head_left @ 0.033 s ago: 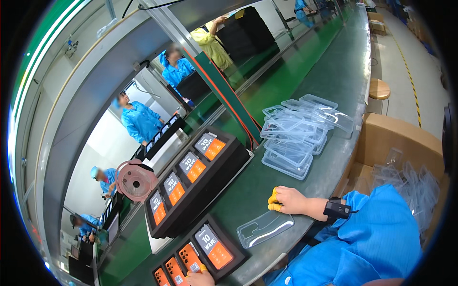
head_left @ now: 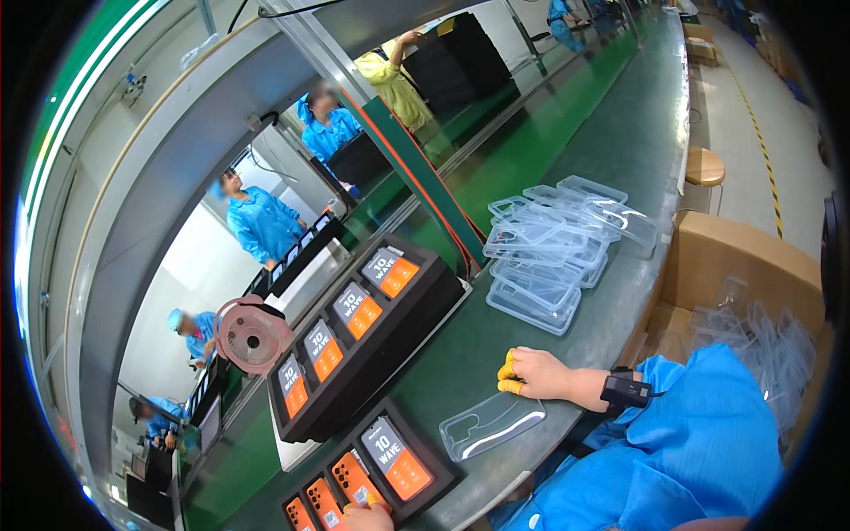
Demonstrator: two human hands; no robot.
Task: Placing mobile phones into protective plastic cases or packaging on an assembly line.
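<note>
At the lower edge, my left hand (head_left: 367, 519) is partly cut off by the frame. Its yellow-capped fingertips close on the lower end of an orange phone (head_left: 352, 478), which lies back side up in a black foam tray (head_left: 438, 453). The same tray carries more orange phones and one phone with a grey and orange printed front (head_left: 396, 456). My right hand (head_left: 537, 373), also with yellow finger caps, rests on the bench with curled fingers and nothing visible in them. Just below its thumb lies a clear phone case (head_left: 492, 427), flat on the green surface.
A loose pile of clear cases (head_left: 558, 239) lies beyond my right hand. Another black tray of phones (head_left: 376, 354) stands ahead, beside a pink fan (head_left: 254, 336). A cardboard box (head_left: 722, 257) with clear plastic pieces is at right. People in blue work across the line.
My left hand has shifted slightly left and down at the orange phone's lower end. My right hand and the clear case stay in place.
</note>
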